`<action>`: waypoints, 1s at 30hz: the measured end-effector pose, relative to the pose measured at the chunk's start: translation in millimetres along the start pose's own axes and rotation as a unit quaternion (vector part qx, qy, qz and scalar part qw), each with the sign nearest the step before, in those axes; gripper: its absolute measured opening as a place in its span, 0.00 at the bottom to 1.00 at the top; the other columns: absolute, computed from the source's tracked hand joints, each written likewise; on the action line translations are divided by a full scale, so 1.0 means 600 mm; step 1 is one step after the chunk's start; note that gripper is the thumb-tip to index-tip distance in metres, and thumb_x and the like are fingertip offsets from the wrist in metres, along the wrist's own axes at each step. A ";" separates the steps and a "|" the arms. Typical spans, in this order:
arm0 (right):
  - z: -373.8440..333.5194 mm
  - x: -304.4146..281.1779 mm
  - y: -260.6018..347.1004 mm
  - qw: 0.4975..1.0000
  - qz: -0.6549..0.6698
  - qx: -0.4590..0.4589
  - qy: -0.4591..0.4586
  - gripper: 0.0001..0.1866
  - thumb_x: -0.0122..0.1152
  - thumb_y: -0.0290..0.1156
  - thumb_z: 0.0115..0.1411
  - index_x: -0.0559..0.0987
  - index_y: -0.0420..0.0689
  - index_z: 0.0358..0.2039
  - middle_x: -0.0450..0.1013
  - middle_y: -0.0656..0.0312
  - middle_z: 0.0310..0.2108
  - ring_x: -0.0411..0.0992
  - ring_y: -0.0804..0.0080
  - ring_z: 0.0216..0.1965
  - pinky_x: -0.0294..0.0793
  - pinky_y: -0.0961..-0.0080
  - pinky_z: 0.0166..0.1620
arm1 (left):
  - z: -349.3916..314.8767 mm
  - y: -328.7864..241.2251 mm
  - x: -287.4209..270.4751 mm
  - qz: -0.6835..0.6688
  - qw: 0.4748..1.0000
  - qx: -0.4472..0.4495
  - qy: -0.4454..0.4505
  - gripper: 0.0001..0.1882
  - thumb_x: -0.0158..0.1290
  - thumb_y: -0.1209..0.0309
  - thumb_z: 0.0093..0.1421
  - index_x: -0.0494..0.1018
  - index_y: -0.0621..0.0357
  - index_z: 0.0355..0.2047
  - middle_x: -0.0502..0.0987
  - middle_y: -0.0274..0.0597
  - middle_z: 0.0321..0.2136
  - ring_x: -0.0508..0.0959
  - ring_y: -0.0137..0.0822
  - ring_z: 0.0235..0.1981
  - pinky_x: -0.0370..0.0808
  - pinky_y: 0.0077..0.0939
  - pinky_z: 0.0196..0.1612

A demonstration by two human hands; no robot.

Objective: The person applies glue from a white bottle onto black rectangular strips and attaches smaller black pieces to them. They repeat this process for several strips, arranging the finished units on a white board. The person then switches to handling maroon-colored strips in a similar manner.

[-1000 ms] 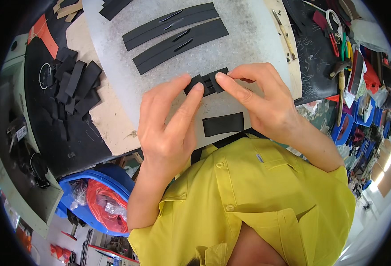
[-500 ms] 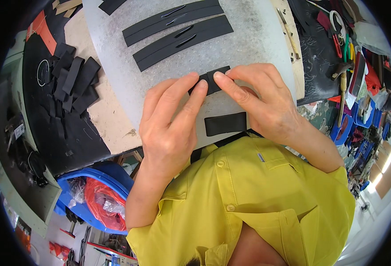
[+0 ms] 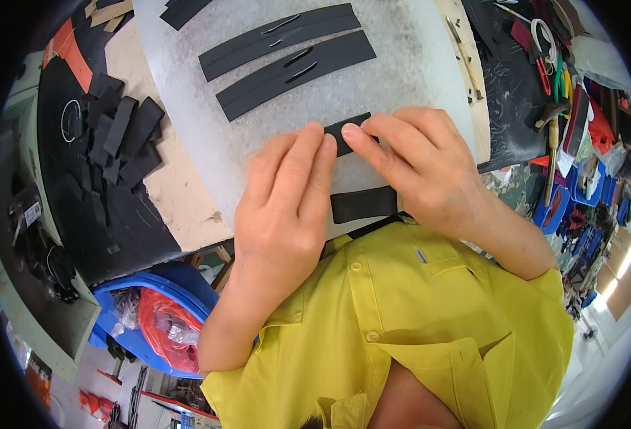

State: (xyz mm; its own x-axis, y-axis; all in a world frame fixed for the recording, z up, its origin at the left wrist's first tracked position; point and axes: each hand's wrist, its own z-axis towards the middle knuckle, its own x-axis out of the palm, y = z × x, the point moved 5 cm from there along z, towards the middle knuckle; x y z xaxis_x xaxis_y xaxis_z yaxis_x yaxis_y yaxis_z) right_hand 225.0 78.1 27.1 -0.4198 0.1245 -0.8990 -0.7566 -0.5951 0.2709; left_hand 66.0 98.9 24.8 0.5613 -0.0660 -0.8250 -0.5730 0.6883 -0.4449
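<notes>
A short black strip (image 3: 341,133), like leather or similar sheet, lies on the pale board (image 3: 401,79) between my hands. My left hand (image 3: 283,204) has its fingers drawn together, their tips pressing on the strip's left end and hiding it. My right hand (image 3: 422,161) pinches the other end, thumb on top and fingers curled at the far edge. Nearer my body rests a flattened black loop (image 3: 364,205). Beyond my hands lie two long, slightly curved black strips, the nearer strip (image 3: 258,93) and the farther strip (image 3: 322,23), each with narrow slits.
Left of the board is a heap of black loops (image 3: 122,132) on the black tabletop (image 3: 133,236). A blue bin (image 3: 133,343) with red and clear plastic stands below the table's left edge. At the right are a thin wooden-handled tool (image 3: 470,71) and a hammer (image 3: 553,114).
My left hand has moved slightly right, and its fingers have closed together over the strip's left end. My right hand stays nearly in place on the other end.
</notes>
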 end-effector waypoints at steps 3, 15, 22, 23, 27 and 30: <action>0.009 -0.006 0.010 0.998 -0.015 0.025 0.058 0.24 0.60 0.25 0.50 0.81 0.37 0.50 0.74 0.59 0.45 0.72 0.61 0.42 0.73 0.66 0.44 | 0.003 -0.016 -0.003 0.000 0.998 -0.061 0.015 0.18 0.59 0.81 0.49 0.79 0.74 0.43 0.77 0.51 0.48 0.77 0.47 0.45 0.78 0.38 0.46; 0.083 -0.022 -0.088 0.995 0.047 0.061 -0.065 0.13 0.68 0.23 0.50 0.82 0.44 0.39 0.77 0.62 0.37 0.74 0.62 0.41 0.71 0.67 0.45 | 0.034 0.097 -0.052 0.037 0.984 -0.121 -0.125 0.12 0.62 0.80 0.53 0.82 0.57 0.38 0.79 0.37 0.36 0.75 0.40 0.36 0.71 0.31 0.40; 0.070 -0.002 -0.087 0.985 0.025 0.126 -0.116 0.13 0.71 0.24 0.51 0.83 0.44 0.39 0.77 0.64 0.38 0.74 0.63 0.40 0.70 0.67 0.42 | 0.030 0.099 -0.040 0.054 0.985 -0.140 -0.081 0.12 0.64 0.78 0.55 0.83 0.57 0.41 0.79 0.40 0.36 0.75 0.38 0.35 0.73 0.27 0.36; 0.070 -0.002 -0.086 0.985 0.032 0.138 -0.095 0.13 0.71 0.23 0.51 0.83 0.45 0.39 0.77 0.64 0.37 0.73 0.63 0.40 0.70 0.67 0.42 | 0.030 0.097 -0.041 0.058 0.984 -0.145 -0.080 0.13 0.64 0.77 0.55 0.83 0.57 0.42 0.79 0.40 0.35 0.75 0.37 0.35 0.72 0.27 0.36; 0.065 -0.010 -0.088 0.978 0.090 0.172 -0.074 0.11 0.70 0.22 0.52 0.83 0.45 0.38 0.74 0.62 0.34 0.73 0.62 0.38 0.71 0.67 0.39 | 0.029 0.097 -0.040 0.052 0.987 -0.126 -0.088 0.11 0.64 0.78 0.56 0.81 0.58 0.41 0.78 0.40 0.33 0.74 0.37 0.33 0.72 0.25 0.36; 0.065 -0.018 -0.088 0.946 0.184 0.264 -0.037 0.10 0.69 0.21 0.52 0.83 0.44 0.37 0.72 0.61 0.31 0.73 0.60 0.35 0.73 0.68 0.36 | 0.025 0.098 -0.035 -0.035 0.983 -0.152 -0.095 0.12 0.66 0.79 0.51 0.78 0.60 0.36 0.77 0.40 0.30 0.73 0.40 0.30 0.70 0.33 0.39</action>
State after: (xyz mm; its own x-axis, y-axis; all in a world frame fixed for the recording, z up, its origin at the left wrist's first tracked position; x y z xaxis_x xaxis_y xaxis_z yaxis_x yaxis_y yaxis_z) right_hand 249.7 139.3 35.9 -0.7228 0.0518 -0.6891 -0.6889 -0.1325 0.7126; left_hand 29.4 152.0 21.2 0.6906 0.0501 -0.7215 -0.6645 0.4377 -0.6056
